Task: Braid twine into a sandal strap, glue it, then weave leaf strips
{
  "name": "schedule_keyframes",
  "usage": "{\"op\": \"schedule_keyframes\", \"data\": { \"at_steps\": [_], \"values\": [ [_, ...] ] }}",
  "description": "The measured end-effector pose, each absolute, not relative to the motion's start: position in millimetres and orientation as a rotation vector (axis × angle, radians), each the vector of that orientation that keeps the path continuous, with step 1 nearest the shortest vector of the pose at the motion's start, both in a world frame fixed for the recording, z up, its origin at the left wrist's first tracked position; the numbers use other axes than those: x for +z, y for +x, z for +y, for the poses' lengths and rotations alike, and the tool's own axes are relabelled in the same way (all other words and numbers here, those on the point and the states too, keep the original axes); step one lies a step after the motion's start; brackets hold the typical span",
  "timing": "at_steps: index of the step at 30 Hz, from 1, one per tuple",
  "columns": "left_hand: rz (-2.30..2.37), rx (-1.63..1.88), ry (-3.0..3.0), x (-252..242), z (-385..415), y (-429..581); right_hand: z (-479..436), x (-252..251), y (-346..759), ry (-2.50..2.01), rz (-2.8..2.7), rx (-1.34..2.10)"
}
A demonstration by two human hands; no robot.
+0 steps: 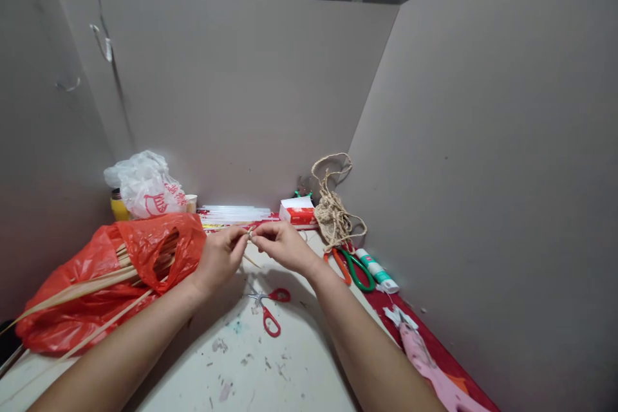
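My left hand (223, 255) and my right hand (284, 246) meet above the white work surface, fingertips almost touching. Between them they pinch a small, pale piece of straw-like strip (252, 262), whose thin end hangs below the fingers. Its exact form at the fingertips is too small to make out. Below the hands lie small scissors (271, 312) with red handles, their blades spread apart. Left of my left hand is a red plastic bag (96, 244) with long, flat straw-coloured strips (103, 282) sticking out of it.
A coil of rope (333, 222), large scissors with green and orange handles (360, 270), a glue tube (379, 271) and a pink tool (425, 360) line the right side. Behind stand a red-and-white box (298, 212), clear sticks (234, 213) and a white plastic bag (147, 187). Grey partitions (232, 90) enclose the table.
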State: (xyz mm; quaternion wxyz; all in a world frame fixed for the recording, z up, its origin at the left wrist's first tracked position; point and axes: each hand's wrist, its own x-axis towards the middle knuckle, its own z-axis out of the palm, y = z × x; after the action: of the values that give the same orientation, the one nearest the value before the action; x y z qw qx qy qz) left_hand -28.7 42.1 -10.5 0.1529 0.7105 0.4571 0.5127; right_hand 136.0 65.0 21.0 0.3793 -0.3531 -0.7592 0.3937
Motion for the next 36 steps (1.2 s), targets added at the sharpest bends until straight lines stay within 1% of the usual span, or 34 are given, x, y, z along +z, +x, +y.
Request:
{"op": "schedule_keyframes", "data": {
  "at_steps": [2, 4, 9, 12, 19, 25, 33, 35, 36],
  "values": [
    [1.411, 1.421, 2.296, -15.9, 42.4, -32.3, 64.8, 18.2, 130.3, -0.935, -1.897, 0.945],
    [1.484, 1.339, 2.424, -19.5, 42.8, -34.6, 65.3, 14.7, 125.5, -0.978, -1.844, 0.91],
    [1.46, 1.331, 2.44, -16.1, 40.6, -32.3, 66.6, 10.3, 119.1, -1.039, -1.721, 0.919],
    [1.363, 1.364, 2.294, -8.0, 38.5, -29.0, 68.1, 12.3, 121.9, -1.033, -1.68, 0.957],
    [1.212, 1.474, 1.721, 1.7, 44.2, -27.9, 71.3, 15.3, 132.6, -0.962, -1.666, 1.104],
    [1.131, 1.675, 1.583, -1.5, 40.6, -23.1, 70.1, 14.8, 131.7, -0.9, -1.628, 1.226],
    [0.943, 1.898, 1.31, 24.9, 37.4, -28.0, 75.5, 14.6, 135.7, -0.888, -1.458, 1.341],
    [0.998, 1.9, 1.236, 22.3, 44.7, -33.5, 76.3, 15.0, 135.8, -0.886, -1.422, 1.358],
    [1.04, 1.847, 1.213, 18.9, 48.6, -35.6, 76.4, 15.3, 135.7, -0.884, -1.411, 1.362]
  ]
}}
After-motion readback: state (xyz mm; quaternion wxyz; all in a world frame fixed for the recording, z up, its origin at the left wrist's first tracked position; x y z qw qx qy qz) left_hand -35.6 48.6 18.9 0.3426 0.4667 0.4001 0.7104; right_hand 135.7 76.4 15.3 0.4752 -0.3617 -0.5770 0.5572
